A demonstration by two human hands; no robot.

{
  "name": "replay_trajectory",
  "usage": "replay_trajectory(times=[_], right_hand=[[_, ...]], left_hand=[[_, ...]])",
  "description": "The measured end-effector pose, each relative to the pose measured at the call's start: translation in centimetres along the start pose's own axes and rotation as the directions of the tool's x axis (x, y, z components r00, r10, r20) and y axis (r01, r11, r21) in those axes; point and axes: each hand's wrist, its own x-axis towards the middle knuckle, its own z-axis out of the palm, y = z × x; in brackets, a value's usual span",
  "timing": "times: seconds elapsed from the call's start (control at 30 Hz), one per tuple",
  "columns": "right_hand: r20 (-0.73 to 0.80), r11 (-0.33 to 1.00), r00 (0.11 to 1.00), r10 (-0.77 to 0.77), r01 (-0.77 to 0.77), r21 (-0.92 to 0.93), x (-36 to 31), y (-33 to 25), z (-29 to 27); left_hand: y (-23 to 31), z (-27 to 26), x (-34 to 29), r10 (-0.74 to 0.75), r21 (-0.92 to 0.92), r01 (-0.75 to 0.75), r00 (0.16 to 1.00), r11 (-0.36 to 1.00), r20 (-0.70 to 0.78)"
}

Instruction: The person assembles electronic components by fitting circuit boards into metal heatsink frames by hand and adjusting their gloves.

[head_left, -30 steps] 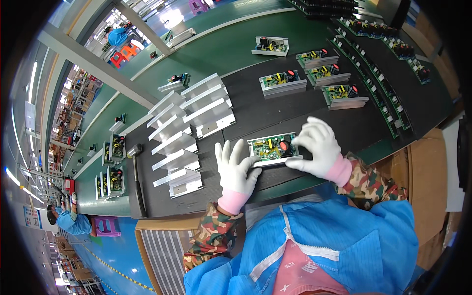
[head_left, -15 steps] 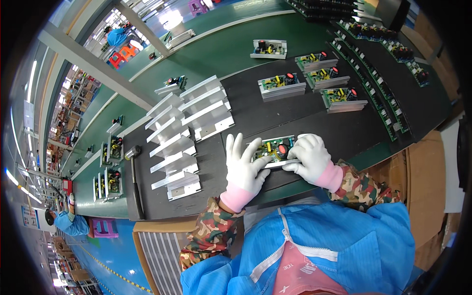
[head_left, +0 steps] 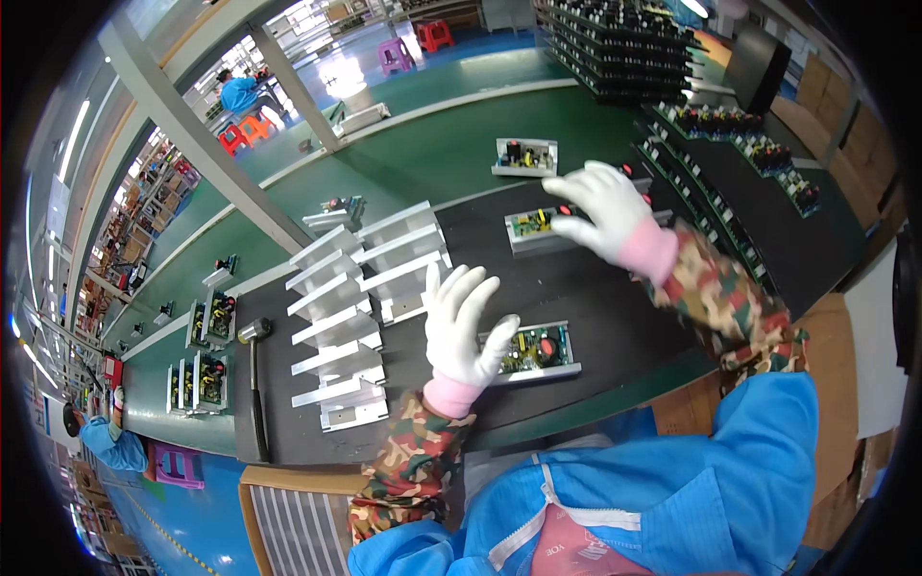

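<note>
In a white glove with a pink cuff, my left hand (head_left: 465,326) is spread open beside a green circuit board in a metal bracket (head_left: 538,351). That board lies near the front edge of the black mat and carries a round red part. My right hand (head_left: 607,213), gloved alike, hangs farther off with its fingers stretched out and apart. It is over a group of bracketed circuit boards (head_left: 528,227) and hides most of them. Left of my left hand stand two rows of bare silver metal brackets (head_left: 341,326).
A hammer (head_left: 254,384) lies at the mat's left side. More bracketed boards (head_left: 209,379) stand on the green bench at left, another (head_left: 525,156) at the back. Long strips of boards (head_left: 715,206) and a stacked pile (head_left: 619,58) occupy the right. Other people sit farther off.
My right hand has left the front board and moved away, up over the farther boards. My left hand has drawn off it slightly to the left. The whole view has shifted.
</note>
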Motion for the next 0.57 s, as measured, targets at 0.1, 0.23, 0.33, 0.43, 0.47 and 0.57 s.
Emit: replay_trajectory(times=[0.1, 0.23, 0.33, 0.43, 0.47, 0.57], right_hand=[[0.191, 0.978, 0.977, 0.099, -0.060, -0.201, 4.7, 5.9, 4.1], [0.437, 0.957, 0.874, 0.214, -0.097, -0.274, 9.4, 11.6, 8.9], [0.544, 0.923, 0.783, 0.303, -0.100, -0.371, 11.7, 13.4, 12.6], [0.616, 0.922, 0.718, 0.323, -0.091, -0.377, 13.5, 13.7, 15.6], [0.639, 0.937, 0.714, 0.287, -0.070, -0.342, 14.2, 13.5, 16.6], [0.677, 0.880, 0.571, 0.464, -0.210, -0.426, 15.0, 13.3, 18.3]], left_hand=[[-1.2, 1.7, 0.2, 0.012, -0.004, -0.013, 0.984, 1.000, -0.180], [-2.4, 1.4, -0.8, 0.043, -0.036, -0.052, 0.973, 0.998, -0.225], [-2.9, 1.3, -0.9, 0.046, -0.050, -0.059, 0.970, 0.997, -0.237], [-2.8, 1.1, -1.2, 0.018, -0.075, -0.033, 0.982, 0.997, -0.190], [-2.9, 1.0, -1.2, 0.039, -0.053, -0.051, 0.976, 0.997, -0.215], [-2.9, 1.4, -1.1, -0.026, -0.111, 0.003, 0.978, 0.994, -0.208]])
